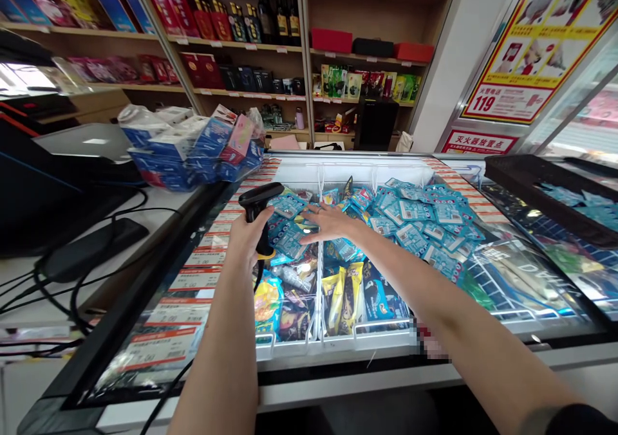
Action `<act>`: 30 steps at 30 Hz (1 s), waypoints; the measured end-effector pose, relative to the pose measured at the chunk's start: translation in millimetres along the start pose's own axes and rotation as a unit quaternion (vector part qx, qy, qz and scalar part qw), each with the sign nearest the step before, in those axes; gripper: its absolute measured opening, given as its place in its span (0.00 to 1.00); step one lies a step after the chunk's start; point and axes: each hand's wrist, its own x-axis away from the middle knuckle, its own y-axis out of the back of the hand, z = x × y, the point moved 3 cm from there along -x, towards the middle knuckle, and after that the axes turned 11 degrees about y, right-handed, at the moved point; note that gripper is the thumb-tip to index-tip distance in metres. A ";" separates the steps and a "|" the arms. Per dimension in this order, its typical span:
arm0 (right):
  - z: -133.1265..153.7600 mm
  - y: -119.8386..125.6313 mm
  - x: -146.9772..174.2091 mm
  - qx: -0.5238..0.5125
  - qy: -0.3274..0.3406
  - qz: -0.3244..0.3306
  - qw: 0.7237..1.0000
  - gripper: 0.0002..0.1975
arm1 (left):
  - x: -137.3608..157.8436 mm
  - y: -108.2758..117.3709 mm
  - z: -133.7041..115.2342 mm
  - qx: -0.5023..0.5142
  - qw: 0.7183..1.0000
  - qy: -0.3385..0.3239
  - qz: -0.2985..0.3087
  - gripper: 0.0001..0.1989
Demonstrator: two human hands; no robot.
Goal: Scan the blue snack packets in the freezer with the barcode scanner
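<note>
My left hand (248,232) is wrapped round the handle of a black barcode scanner (261,194), whose head points right. Several flat blue packets (290,239) lie on the glass beside the scanner. My right hand (331,222) reaches in from the right with fingers spread above these packets; whether the fingertips touch them I cannot tell. More blue packets (418,213) are heaped to the right of that hand, some with white label panels facing up. Under the glass, the freezer (318,293) holds wrapped items in wire baskets.
Orange-and-white price labels (164,348) line the freezer's left side. A pile of blue-and-white boxes (193,142) stands on the left counter among black cables (113,229). At right is a dark tray (545,194) with blue packets in it. Stocked shelves (270,42) rise behind.
</note>
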 end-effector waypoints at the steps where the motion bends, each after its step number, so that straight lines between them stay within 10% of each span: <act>1: -1.0 -0.7 1.1 0.011 0.007 0.001 1.000 0.49 | 0.7 -3.9 -0.1 0.008 1.000 0.012 0.018 0.27; 13: -52.1 3.4 52.1 0.003 0.020 -0.064 0.998 0.45 | 10.8 -55.4 4.4 0.027 0.981 0.066 0.178 0.30; 21: -83.5 11.8 74.7 -0.042 -0.003 -0.121 0.992 0.23 | 19.0 -68.2 1.4 -0.001 0.979 0.046 0.200 0.28; 30: -91.0 28.4 71.6 -0.026 -0.126 -0.142 0.981 0.38 | 25.2 -73.6 2.9 -0.019 0.975 0.043 0.219 0.29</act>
